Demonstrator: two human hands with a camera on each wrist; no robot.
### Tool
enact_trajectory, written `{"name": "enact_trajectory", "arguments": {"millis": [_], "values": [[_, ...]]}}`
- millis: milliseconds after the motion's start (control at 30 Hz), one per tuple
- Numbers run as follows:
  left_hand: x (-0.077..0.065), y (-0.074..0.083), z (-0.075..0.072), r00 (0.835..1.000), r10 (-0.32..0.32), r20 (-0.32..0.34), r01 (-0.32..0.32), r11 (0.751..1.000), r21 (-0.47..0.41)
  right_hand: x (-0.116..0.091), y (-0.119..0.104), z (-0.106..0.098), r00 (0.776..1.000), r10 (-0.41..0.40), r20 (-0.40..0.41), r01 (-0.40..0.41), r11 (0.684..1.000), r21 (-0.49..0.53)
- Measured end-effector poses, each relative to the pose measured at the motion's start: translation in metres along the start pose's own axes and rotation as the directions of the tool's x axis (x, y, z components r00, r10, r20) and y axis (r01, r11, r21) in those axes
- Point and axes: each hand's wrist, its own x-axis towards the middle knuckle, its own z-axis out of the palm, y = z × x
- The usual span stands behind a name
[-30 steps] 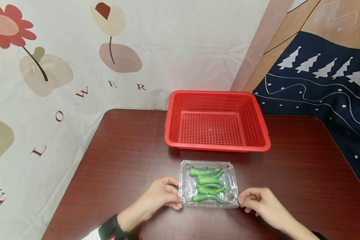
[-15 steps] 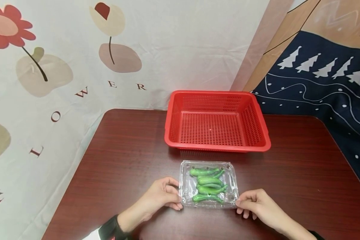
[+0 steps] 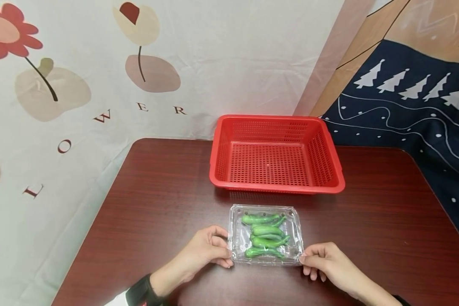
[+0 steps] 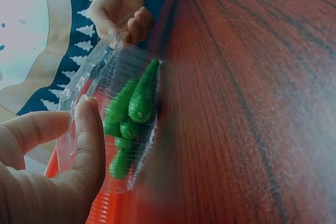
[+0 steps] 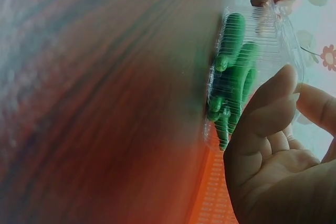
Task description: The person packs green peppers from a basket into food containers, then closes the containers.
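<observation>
A clear plastic clamshell box (image 3: 266,212) holding several green peppers (image 3: 267,236) lies shut on the dark wooden table (image 3: 168,199), just in front of a red basket (image 3: 276,155). My left hand (image 3: 225,255) grips the box's near left corner, thumb on the lid (image 4: 86,135). My right hand (image 3: 304,259) pinches the near right corner. In the left wrist view the box (image 4: 100,77) and peppers (image 4: 140,98) lie between both hands, with the right hand (image 4: 119,11) at the far side. The right wrist view shows the peppers (image 5: 236,66) under my fingers (image 5: 265,114).
The red perforated basket (image 3: 222,170) is empty and stands behind the box, near the table's far edge. A flower-print cloth (image 3: 80,85) hangs at the left and back. A dark blue cloth with white trees (image 3: 413,110) hangs at the right.
My right hand has slid a little left and closed on the box's near right corner. The left hand and the box have stayed in place.
</observation>
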Motion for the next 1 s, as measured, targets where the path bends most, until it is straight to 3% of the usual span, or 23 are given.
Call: {"name": "enact_trajectory", "arguments": {"millis": [1000], "values": [[-0.0005, -0.0029, 0.0022, 1.0, -0.006, -0.003, 0.006, 1.0, 0.027, 0.0002, 0.0036, 0.001, 1.0, -0.001, 0.002, 0.001, 1.0, 0.009]]}}
